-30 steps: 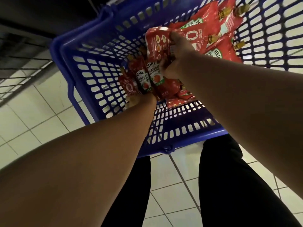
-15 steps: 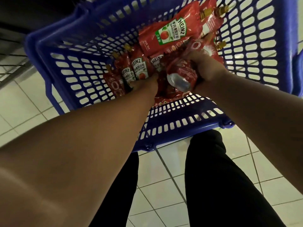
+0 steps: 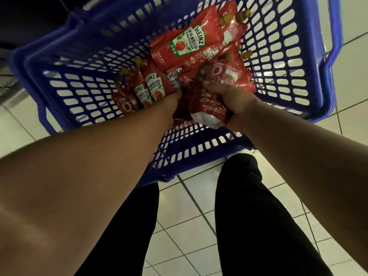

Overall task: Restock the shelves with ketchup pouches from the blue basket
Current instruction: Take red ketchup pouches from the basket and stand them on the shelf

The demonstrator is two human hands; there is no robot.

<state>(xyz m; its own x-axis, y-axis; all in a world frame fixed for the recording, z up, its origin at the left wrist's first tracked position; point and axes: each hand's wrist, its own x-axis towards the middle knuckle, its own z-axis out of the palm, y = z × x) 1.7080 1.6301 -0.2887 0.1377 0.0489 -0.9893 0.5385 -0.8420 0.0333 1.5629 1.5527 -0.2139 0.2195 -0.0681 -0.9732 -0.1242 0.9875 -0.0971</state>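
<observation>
Right hand (image 3: 235, 102): clamped on a pouch (image 3: 207, 108) inside the basket (image 3: 79, 82), gathering stock.
Left hand (image 3: 169, 104): grips upright pouches (image 3: 147, 90) by the basket's near wall, bunching them.
Spare pouches (image 3: 187, 42): flat at the basket's far side.

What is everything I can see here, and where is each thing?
blue basket: one, blue plastic lattice, on the tiled floor in front of the person.
ketchup pouches: red; several loose in the basket, exact count unclear; one large one lies label up at the far side.
row of pouches: about four, red, side by side at the left hand.
held pouch: one, red with a silver bottom, in the right hand.
floor: pale tiles.
trouser legs: two, black, below the basket.
left hand: reaching among the pouches; fingers hidden.
right hand: gripping the held pouch.
</observation>
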